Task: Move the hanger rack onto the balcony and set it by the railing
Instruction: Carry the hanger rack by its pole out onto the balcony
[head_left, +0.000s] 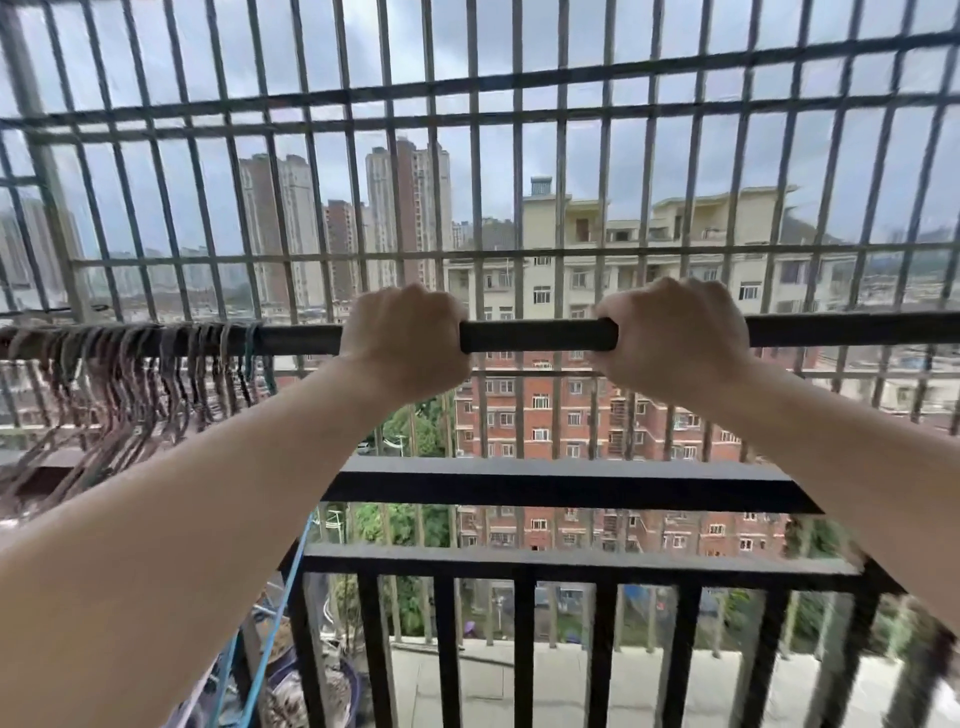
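head view: both fists are clenched over the dark top bar of the hanger rack (537, 335) — the left hand (405, 338) and the right hand (675, 338) sit near each other, a short bare stretch of bar between them. out past the left hand a bunch of hangers (130, 384) dangles from the bar. the black balcony railing (561, 486) runs just below and beyond both hands, with the grey window grille (519, 83) above and behind them — apartment blocks show through.
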